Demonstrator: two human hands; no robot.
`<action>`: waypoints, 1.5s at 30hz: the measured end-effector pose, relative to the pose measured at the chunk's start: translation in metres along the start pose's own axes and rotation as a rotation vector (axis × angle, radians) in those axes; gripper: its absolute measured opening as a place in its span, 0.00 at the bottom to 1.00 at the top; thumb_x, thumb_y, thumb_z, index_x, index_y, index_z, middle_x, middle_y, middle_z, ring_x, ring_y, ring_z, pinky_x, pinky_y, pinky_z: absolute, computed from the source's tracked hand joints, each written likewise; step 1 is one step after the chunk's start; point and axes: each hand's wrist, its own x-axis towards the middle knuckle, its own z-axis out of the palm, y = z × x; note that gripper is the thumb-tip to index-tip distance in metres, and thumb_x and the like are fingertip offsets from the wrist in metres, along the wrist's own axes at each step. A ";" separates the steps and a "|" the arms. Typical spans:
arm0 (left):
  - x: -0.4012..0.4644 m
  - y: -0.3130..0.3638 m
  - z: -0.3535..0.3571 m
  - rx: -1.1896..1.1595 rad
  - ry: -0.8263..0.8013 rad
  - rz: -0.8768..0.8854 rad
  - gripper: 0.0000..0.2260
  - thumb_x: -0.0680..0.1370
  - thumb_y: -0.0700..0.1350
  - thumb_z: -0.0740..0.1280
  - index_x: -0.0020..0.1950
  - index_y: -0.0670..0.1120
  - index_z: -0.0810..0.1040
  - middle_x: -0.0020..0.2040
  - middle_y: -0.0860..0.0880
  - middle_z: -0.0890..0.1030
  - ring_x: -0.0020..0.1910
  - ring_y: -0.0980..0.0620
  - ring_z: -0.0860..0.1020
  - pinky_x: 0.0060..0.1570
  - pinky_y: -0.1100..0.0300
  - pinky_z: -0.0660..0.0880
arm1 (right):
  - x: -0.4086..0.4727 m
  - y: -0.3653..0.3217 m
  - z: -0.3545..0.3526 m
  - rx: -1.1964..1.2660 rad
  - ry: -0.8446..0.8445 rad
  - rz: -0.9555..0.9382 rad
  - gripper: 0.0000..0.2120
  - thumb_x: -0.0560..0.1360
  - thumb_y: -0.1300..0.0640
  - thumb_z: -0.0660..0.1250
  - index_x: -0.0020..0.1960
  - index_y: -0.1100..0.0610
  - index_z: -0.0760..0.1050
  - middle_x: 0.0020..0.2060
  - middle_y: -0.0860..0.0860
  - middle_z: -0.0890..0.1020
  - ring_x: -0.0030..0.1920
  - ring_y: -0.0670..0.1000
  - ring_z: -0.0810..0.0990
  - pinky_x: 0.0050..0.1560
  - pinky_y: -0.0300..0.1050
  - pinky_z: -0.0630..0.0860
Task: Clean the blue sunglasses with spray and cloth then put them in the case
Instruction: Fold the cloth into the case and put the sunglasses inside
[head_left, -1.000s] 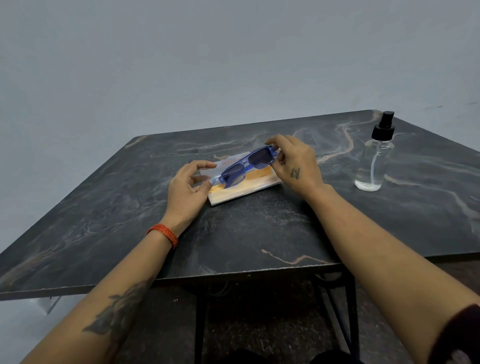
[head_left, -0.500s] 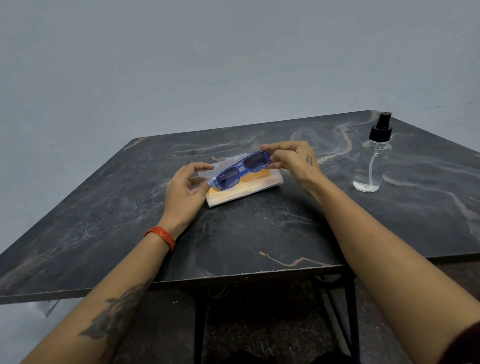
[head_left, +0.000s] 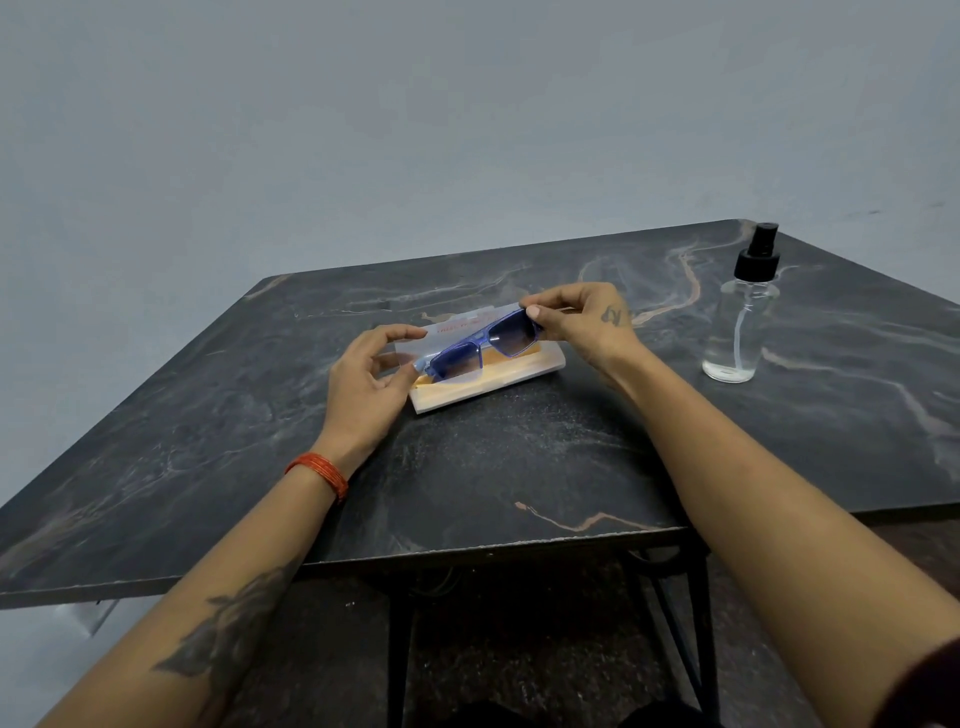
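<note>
Just above the open case (head_left: 488, 382), on its near side, the left hand (head_left: 363, 387) pinches one end of the blue sunglasses (head_left: 480, 345) and the right hand (head_left: 582, 322) pinches the other, probably to keep fingers off the lenses. Well right of the case and farther back, the spray bottle (head_left: 740, 322) stands upright, untouched, within reach.

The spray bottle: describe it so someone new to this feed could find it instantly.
Start at the dark marble-patterned table and go to its far right corner, well right of the right hand. The spray bottle stands upright there, alone. It is the only clear, tall thing, with a black pump top and a little liquid at the bottom.
</note>
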 end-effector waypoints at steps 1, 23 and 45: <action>0.000 0.000 0.001 -0.004 0.003 0.003 0.14 0.74 0.35 0.69 0.54 0.52 0.76 0.60 0.48 0.76 0.50 0.52 0.79 0.49 0.66 0.74 | 0.000 0.001 0.001 -0.059 0.005 -0.021 0.08 0.72 0.68 0.69 0.51 0.64 0.80 0.42 0.58 0.83 0.36 0.49 0.81 0.40 0.34 0.80; -0.001 -0.002 0.001 0.085 0.061 0.187 0.11 0.72 0.28 0.64 0.43 0.44 0.75 0.54 0.45 0.78 0.54 0.47 0.77 0.51 0.58 0.77 | -0.009 -0.004 0.001 -0.598 0.171 -0.422 0.11 0.67 0.61 0.69 0.50 0.58 0.79 0.47 0.54 0.77 0.49 0.52 0.74 0.45 0.41 0.68; -0.008 0.007 0.000 0.050 -0.061 0.155 0.09 0.70 0.38 0.73 0.50 0.45 0.82 0.48 0.46 0.81 0.49 0.50 0.79 0.50 0.58 0.77 | -0.007 0.005 0.003 -0.482 0.033 -0.124 0.15 0.69 0.52 0.73 0.52 0.57 0.79 0.50 0.53 0.82 0.52 0.52 0.77 0.54 0.49 0.76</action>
